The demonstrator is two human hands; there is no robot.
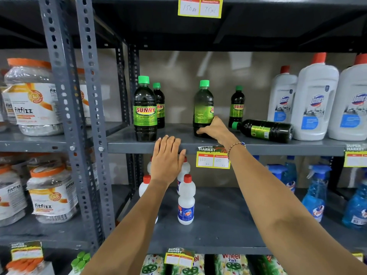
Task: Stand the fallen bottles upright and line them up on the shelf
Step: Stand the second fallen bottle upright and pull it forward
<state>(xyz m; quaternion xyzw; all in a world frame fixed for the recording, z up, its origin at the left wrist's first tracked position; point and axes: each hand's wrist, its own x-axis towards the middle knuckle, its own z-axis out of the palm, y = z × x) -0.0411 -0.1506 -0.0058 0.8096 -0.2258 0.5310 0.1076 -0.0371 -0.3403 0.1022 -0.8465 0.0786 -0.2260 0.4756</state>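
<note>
**One bottle in hand, one still down**

Far left, on the next rack: clear plastic jars w/ orange lids [33, 96], not part of the job.

On the grey metal shelf [178, 144], left end, a dark green-capped plastic bottle w/ green "SUNNY" label [145, 111] stands upright near the front edge, w/ a second identical bottle [159, 106] just behind it, partly hidden.

The left hand [166, 161] lies flat on the shelf's front lip, fingers together, palm down, gripping nothing; looks like bracing.

Mid-shelf, the right hand [213, 129] is wrapped round the base of a third green-capped dark bottle [203, 108], which is upright but label turned sideways. Judgement: this is the set-down/align step for that bottle, approx halfway thru the task.

Further right, a smaller-looking upright bottle [237, 106] sits toward the back. In front of it, one dark bottle lies on its side [264, 131], cap pointing left, base touching or just beside the white jugs w/ red caps [315, 98]; can't tell which.

Next move, as I read it:
- slide the held bottle left, label to front, in line w/ the first one
- let go, reach right, grip the fallen one round its body, tip it up cap-first
- mind the back bottle near its cap, since a swing could knock it.
</note>
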